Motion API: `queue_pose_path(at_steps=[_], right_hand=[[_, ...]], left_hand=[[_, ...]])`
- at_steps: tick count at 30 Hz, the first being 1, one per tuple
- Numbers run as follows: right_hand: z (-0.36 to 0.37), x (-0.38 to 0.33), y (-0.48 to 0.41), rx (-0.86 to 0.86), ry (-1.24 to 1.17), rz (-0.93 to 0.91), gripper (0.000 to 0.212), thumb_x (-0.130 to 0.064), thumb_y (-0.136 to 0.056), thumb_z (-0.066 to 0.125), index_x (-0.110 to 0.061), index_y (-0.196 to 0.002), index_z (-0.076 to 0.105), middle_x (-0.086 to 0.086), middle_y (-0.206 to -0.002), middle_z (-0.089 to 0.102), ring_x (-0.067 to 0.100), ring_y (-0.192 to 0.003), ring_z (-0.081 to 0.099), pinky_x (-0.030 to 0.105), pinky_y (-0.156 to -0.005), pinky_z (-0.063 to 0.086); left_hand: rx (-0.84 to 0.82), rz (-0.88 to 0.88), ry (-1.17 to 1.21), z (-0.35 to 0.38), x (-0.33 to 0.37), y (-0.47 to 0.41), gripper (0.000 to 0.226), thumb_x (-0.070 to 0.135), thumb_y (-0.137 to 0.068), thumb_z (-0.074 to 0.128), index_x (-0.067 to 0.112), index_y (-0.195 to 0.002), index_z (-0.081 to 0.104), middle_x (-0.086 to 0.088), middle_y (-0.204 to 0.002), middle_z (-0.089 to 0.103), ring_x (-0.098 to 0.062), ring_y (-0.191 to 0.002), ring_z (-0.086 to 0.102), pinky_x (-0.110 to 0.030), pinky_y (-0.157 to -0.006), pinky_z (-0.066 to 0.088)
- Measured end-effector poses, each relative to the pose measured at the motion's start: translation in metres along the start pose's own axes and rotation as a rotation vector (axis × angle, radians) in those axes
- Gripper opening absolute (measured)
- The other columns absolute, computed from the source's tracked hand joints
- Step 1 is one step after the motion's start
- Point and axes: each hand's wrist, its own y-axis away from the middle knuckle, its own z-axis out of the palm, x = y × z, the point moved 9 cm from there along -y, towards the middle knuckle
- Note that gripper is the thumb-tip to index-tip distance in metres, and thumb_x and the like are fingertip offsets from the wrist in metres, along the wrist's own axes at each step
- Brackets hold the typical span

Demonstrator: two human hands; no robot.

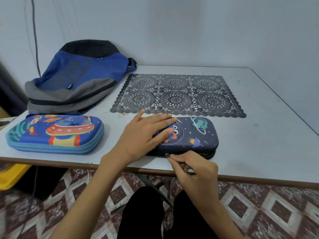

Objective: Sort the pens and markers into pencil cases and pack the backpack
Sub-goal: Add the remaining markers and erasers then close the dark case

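A dark navy pencil case [195, 135] with planets printed on it lies near the table's front edge. My left hand [143, 135] presses flat on its lid, fingers straight. My right hand [191, 168] pinches the zipper pull [167, 155] on the case's front side. To the left lies a shut light-blue pencil case [55, 133] with a spaceship picture. Behind it a blue, grey and black backpack [77, 80] lies on its side at the table's back left. No pens or markers show.
A dark lace placemat [177, 95] lies in the middle of the white table [259, 144]. A yellow object [10, 176] sits under the table at the left. A cable [35, 37] hangs on the wall. Patterned floor tiles and my dark trousers show below.
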Motion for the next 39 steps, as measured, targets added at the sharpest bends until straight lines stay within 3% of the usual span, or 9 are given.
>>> queue_pose_path(at_steps=[4,9,14,27,32,39], right_hand=[[-0.022,0.008,0.001,0.014,-0.030,0.037,0.005,-0.005,-0.078,0.077,-0.010,-0.078,0.076,-0.004,-0.071,0.069,0.009,-0.062,0.064,0.026,-0.057,0.049],[-0.050,0.021,0.000,0.037,0.019,0.098,0.015,0.002,-0.071,0.081,-0.010,-0.078,0.076,-0.011,-0.075,0.070,-0.003,-0.069,0.065,0.008,-0.065,0.048],[-0.070,0.036,-0.003,0.067,0.045,0.179,0.019,0.004,-0.069,0.081,-0.014,-0.071,0.074,-0.013,-0.068,0.069,0.006,-0.060,0.063,0.015,-0.060,0.048],[-0.081,0.076,-0.017,0.034,0.022,0.500,0.029,0.005,-0.072,0.078,-0.022,-0.066,0.069,-0.017,-0.073,0.068,0.014,-0.070,0.061,0.007,-0.062,0.045],[-0.078,0.084,-0.017,-0.002,-0.037,0.593,0.020,0.005,-0.074,0.076,-0.015,-0.069,0.072,-0.010,-0.059,0.066,0.005,-0.049,0.057,0.008,-0.053,0.045],[-0.081,0.100,-0.035,0.021,0.044,0.594,0.017,0.005,-0.076,0.073,-0.012,-0.070,0.071,-0.006,-0.053,0.063,0.001,-0.044,0.056,0.004,-0.051,0.041]], left_hand=[[0.008,0.004,-0.006,0.000,-0.002,0.000,0.060,0.064,-0.094,0.018,0.042,-0.142,0.045,0.023,-0.149,0.041,0.002,-0.140,0.032,-0.034,-0.120,0.006],[0.016,0.016,-0.005,0.000,-0.002,0.000,0.058,0.063,-0.095,0.019,0.041,-0.142,0.045,0.023,-0.148,0.042,0.004,-0.139,0.033,-0.032,-0.120,0.006],[0.016,0.020,0.001,0.000,-0.001,0.000,0.057,0.062,-0.096,0.020,0.041,-0.142,0.046,0.022,-0.148,0.043,0.003,-0.140,0.033,-0.032,-0.119,0.008],[0.018,0.036,0.043,-0.003,0.002,0.000,0.057,0.059,-0.096,0.024,0.035,-0.141,0.049,0.015,-0.148,0.046,-0.005,-0.139,0.038,-0.035,-0.118,0.025],[0.034,0.046,0.061,-0.005,0.001,0.001,0.056,0.058,-0.096,0.025,0.034,-0.140,0.050,0.011,-0.146,0.048,-0.009,-0.138,0.040,-0.034,-0.116,0.028],[0.012,0.057,0.057,-0.002,0.002,0.001,0.056,0.059,-0.096,0.026,0.035,-0.140,0.050,0.012,-0.147,0.047,-0.007,-0.139,0.039,-0.027,-0.116,0.025]])
